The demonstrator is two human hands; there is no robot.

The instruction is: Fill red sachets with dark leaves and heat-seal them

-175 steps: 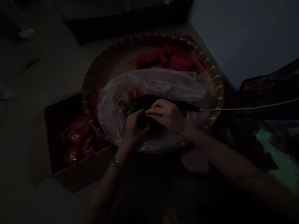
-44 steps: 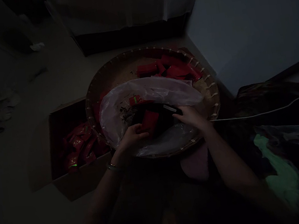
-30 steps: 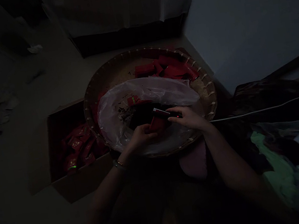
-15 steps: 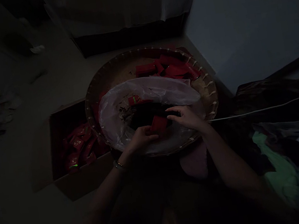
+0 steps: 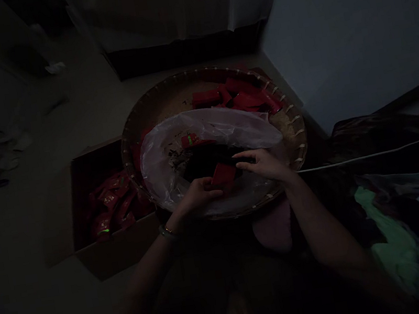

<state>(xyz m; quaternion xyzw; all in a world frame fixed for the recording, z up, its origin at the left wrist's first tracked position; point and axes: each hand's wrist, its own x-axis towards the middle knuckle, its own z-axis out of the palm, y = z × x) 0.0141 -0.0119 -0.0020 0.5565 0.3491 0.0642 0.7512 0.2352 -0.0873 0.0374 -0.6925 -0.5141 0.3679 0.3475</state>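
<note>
My left hand (image 5: 199,194) is closed on the lower left edge of a small red packet (image 5: 223,174), thumb in front. The packet tilts over a dark, loose heap (image 5: 206,160) that looks like dried leaves, lying in a clear plastic bag (image 5: 156,149). To the right of the packet is my right hand (image 5: 260,165), its fingers and thumb curled towards each other at the heap's edge. Something dark seems to lie between them, too dim to make out. Another red packet with a green mark (image 5: 190,140) rests at the heap's far side.
The bag sits in a round woven tray (image 5: 299,135). Several red packets (image 5: 244,98) lie at its far right. A cardboard box (image 5: 119,251) of red packets (image 5: 110,199) stands to the left. A white cord (image 5: 353,159) runs off right, above piled cloth and bags (image 5: 387,224).
The dark strip at my right fingers shows less than before, and those fingers have shifted slightly. My left hand keeps its hold on the red packet. The view has moved a little.
</note>
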